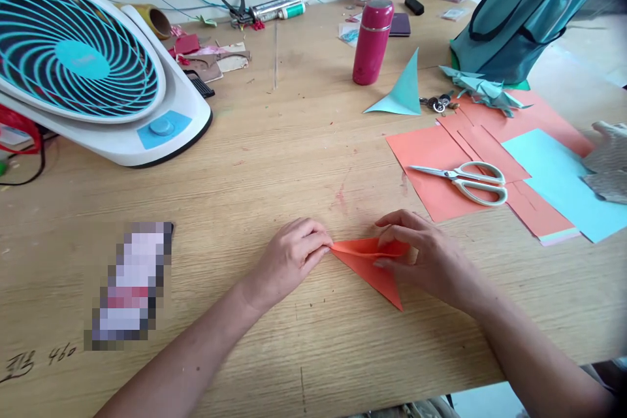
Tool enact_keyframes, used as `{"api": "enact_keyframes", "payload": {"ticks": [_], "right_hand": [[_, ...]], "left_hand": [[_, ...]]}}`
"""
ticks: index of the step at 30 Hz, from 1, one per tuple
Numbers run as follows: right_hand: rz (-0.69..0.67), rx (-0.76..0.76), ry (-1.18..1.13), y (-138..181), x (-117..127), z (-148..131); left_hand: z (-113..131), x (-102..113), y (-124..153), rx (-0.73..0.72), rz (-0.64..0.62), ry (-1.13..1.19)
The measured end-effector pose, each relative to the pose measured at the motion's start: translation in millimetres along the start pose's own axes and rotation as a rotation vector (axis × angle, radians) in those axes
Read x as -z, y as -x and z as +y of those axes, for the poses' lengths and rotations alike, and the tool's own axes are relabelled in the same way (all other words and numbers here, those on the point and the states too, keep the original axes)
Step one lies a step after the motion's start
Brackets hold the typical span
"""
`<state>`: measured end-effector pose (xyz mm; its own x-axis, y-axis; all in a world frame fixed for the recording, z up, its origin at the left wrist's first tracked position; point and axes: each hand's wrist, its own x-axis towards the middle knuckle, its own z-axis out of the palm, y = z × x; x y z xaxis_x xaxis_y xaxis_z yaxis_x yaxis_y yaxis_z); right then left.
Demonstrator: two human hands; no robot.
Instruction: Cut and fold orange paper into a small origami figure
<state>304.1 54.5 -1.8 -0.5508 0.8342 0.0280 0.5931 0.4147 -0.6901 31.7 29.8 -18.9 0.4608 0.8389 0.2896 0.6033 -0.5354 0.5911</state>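
Note:
A folded sheet of orange paper [379, 272] lies on the wooden table between my two hands, with one pointed corner toward me. My left hand [301, 245] pinches its left tip between thumb and fingers. At the other end, my right hand [416, 251] grips a raised flap, the thumb below and the fingers curled above. The far right edge of the paper is hidden by my right fingers. White-handled scissors [482, 183] rest on stacked orange sheets [416, 153] to the right, apart from my hands.
A white and turquoise fan [169, 121] stands at the left, with a pixelated phone-like object [132, 281] nearer me. Behind are a magenta bottle [372, 46], a folded turquoise paper [401, 95] and keys [438, 103]. At the right are a turquoise sheet [553, 176] and a teal bag [509, 32].

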Motion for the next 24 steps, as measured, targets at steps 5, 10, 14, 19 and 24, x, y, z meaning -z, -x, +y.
{"api": "enact_keyframes", "payload": {"ticks": [5, 10, 14, 19, 24], "right_hand": [[0.146, 0.201, 0.287, 1, 3, -3], [0.074, 0.344, 0.424, -5, 0, -15], [0.009, 0.294, 0.386, -10, -5, -13], [-0.023, 0.232, 0.317, -11, -6, -8], [-0.011, 0.176, 0.269, -12, -8, -7]], "left_hand": [[-4, -1, 0, -0.095, 0.0, -0.126], [-1, 2, 1, -0.161, -0.008, -0.214], [-1, 2, 1, -0.123, -0.021, -0.167], [-4, 1, 0, -0.022, -0.04, -0.072], [-1, 2, -1, 0.074, -0.08, -0.027]]}}
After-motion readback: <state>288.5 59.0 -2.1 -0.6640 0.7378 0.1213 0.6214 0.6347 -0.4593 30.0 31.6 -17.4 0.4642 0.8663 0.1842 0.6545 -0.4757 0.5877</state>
